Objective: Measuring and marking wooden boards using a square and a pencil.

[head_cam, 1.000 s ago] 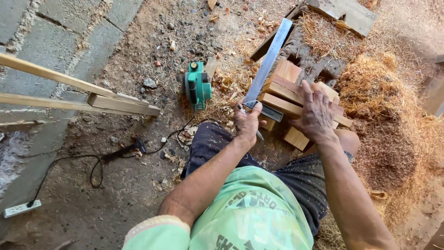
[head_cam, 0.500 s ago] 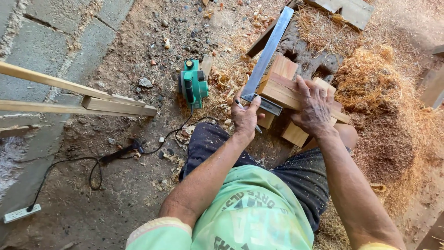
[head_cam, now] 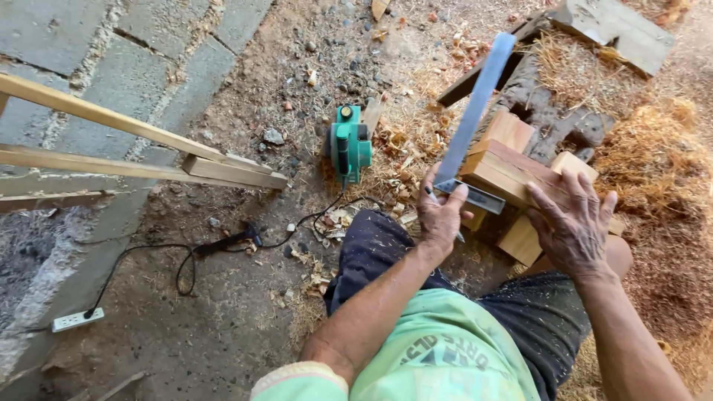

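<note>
- The dirt floor (head_cam: pixel 223 327) fills most of the view; its right side lies under heaped wood shavings (head_cam: pixel 653 171), which cover whatever sits beneath them and run off the right edge.
- Long pale wooden slats (head_cam: pixel 134 148) come in from the left edge, their far ends cut off; bare ground lies open between them and the person's knee.
- The stacked wood blocks (head_cam: pixel 505 167) sit just ahead of the knees; the lower blocks are partly hidden by the upper ones and by both hands.
- A metal square (head_cam: pixel 475 111) lies slanted across the top block, its blade pointing up toward the top edge and its short arm running along the block's near face.
- The right hand (head_cam: pixel 572 223) lies flat on the blocks, fingers spread, covering the near corner.
- The left hand (head_cam: pixel 442 215) is closed around the corner of the square; a thin pencil-like stick pokes out of the grip, hard to make out.
- A green electric planer (head_cam: pixel 349 145) rests on the ground left of the blocks, apart from both hands.
- Its black cord (head_cam: pixel 148 256) trails left to a white power strip (head_cam: pixel 76 319) near the left edge.
</note>
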